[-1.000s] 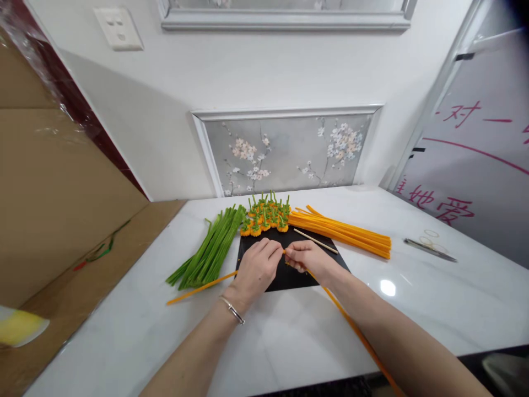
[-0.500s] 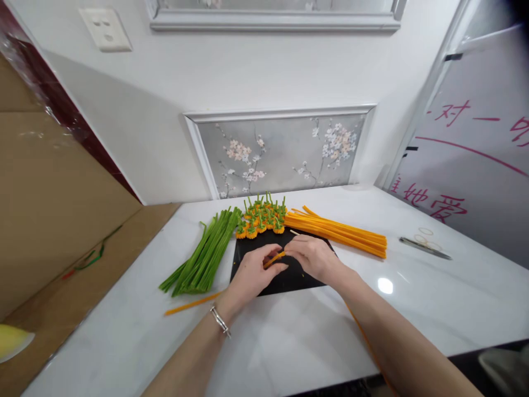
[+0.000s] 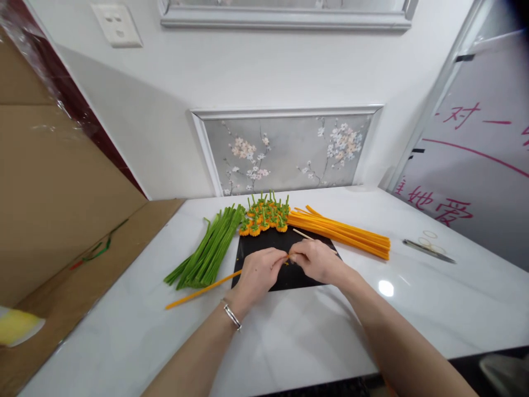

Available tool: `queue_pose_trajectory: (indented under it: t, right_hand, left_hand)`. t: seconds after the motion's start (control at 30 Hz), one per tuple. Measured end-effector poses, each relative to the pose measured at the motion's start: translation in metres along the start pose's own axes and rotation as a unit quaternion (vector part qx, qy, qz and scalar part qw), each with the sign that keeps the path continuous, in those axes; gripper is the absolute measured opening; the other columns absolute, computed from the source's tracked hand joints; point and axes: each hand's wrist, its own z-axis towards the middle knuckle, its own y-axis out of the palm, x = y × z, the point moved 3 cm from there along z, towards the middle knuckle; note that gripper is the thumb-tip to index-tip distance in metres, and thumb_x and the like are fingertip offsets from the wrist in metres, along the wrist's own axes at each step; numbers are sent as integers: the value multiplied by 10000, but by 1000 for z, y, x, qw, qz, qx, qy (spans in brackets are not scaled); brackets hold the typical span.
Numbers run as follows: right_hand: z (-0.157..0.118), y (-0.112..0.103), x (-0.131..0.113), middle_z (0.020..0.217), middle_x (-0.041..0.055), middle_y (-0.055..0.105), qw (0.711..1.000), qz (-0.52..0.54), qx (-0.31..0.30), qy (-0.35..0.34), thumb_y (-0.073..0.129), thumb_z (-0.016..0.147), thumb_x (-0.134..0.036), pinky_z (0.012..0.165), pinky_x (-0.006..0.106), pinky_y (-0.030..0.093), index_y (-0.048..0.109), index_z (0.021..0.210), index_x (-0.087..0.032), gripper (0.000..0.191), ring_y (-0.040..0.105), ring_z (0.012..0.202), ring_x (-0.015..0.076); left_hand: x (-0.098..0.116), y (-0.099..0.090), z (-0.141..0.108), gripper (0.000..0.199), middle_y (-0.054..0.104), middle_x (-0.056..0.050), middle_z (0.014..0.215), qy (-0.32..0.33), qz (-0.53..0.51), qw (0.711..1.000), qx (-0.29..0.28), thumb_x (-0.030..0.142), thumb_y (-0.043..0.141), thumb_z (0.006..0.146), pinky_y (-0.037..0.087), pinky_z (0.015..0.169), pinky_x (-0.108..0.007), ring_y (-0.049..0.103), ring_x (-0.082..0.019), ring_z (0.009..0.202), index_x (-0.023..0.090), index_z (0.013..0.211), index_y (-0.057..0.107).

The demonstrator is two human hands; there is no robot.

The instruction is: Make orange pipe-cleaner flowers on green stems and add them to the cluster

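Observation:
Over the black mat (image 3: pixel 270 241), my left hand (image 3: pixel 259 270) and my right hand (image 3: pixel 317 260) meet fingertip to fingertip, both closed in a pinch. Between them is a small part of an orange pipe cleaner (image 3: pixel 198 292), whose long end runs out past my left hand toward the lower left. My fingers hide most of the pinched part. A thin wooden stick (image 3: pixel 302 234) lies just beyond my right hand. Behind the hands stands a cluster of small orange pumpkin shapes (image 3: pixel 264 216) with green stems.
Green pipe cleaners (image 3: pixel 209 251) lie bunched at the left, an orange bundle (image 3: pixel 343 234) at the right. Scissors or tweezers (image 3: pixel 430 251) and rubber bands (image 3: pixel 427 240) rest farther right on the white table (image 3: pixel 413 314). A cardboard box (image 3: pixel 61 182) borders the left side.
My two hands have come together, and my left fingers have closed into a pinch. The orange strand seen between them is now mostly covered. The view has shifted slightly.

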Motion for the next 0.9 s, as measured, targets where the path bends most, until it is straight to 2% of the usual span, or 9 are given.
queue_pose_trajectory:
  t: [0.13, 0.2, 0.3, 0.4, 0.5, 0.6, 0.77, 0.87, 0.9]
  right_hand:
    - [0, -3, 13, 833, 14, 693, 993, 114, 4, 13, 402, 936, -219, 696, 236, 436, 672, 884, -205, 275, 627, 769, 144]
    - [1, -3, 15, 893, 23, 703, 992, 122, 14, 25, 402, 947, -276, 733, 253, 448, 665, 983, -212, 273, 637, 812, 156]
    - [1, 2, 6, 834, 7, 695, 997, 72, -12, 13, 459, 927, -277, 681, 236, 425, 671, 904, -220, 221, 621, 741, 145]
    - [0, 7, -7, 751, 0, 671, 999, -25, -17, 18, 464, 920, -206, 612, 219, 364, 645, 780, -208, 229, 601, 700, 135]
    - [-2, 9, -13, 755, 5, 671, 993, -115, -17, 31, 472, 916, -184, 584, 225, 315, 632, 780, -212, 212, 607, 731, 142]
    - [-2, 6, -12, 764, 2, 682, 989, -142, -25, 37, 480, 914, -190, 580, 225, 313, 639, 793, -222, 203, 616, 746, 145]
    - [-2, -13, 6, 877, 26, 717, 982, -181, -8, 42, 442, 952, -280, 639, 225, 388, 686, 936, -252, 246, 643, 835, 163]
    - [-11, -25, 29, 913, 13, 728, 966, -240, -49, 80, 439, 952, -262, 664, 222, 411, 699, 968, -282, 261, 657, 872, 164]
    - [-15, -29, 37, 887, 9, 730, 962, -251, -56, 94, 449, 943, -245, 659, 222, 412, 709, 928, -283, 263, 662, 851, 165]
  left_hand:
    - [-4, 0, -1, 182, 729, -33, 919, -8, 26, 1000, 14, 191, 512, 919, 468, 740, -265, 659, -171, 809, 193, 955, 690]
    - [-5, 0, -1, 178, 730, -32, 912, -9, 41, 999, 13, 199, 513, 921, 471, 737, -268, 664, -174, 805, 192, 949, 688]
    - [-3, -1, -2, 180, 720, -26, 869, -2, 62, 998, 9, 190, 505, 924, 463, 701, -264, 658, -171, 772, 189, 925, 684]
    - [-1, -1, -4, 193, 709, -19, 824, 3, 78, 997, 10, 175, 492, 927, 450, 678, -255, 649, -165, 755, 191, 885, 680]
    - [3, -1, -6, 208, 708, -20, 819, 23, 98, 995, 6, 161, 484, 928, 443, 692, -254, 648, -169, 775, 192, 859, 678]
    - [5, 0, -6, 219, 708, -21, 834, 29, 108, 994, -5, 167, 470, 936, 440, 686, -253, 648, -170, 779, 192, 863, 675]
    - [-2, -1, -3, 201, 726, -17, 958, -46, 105, 993, -32, 245, 483, 948, 448, 727, -248, 665, -177, 868, 231, 1010, 674]
    - [-9, -1, -3, 200, 734, -31, 930, -68, 110, 991, -43, 235, 496, 936, 445, 704, -264, 675, -202, 861, 226, 956, 695]
    - [-10, 0, -3, 196, 736, -34, 895, -72, 111, 990, -49, 225, 506, 927, 441, 683, -267, 677, -208, 839, 222, 919, 701]
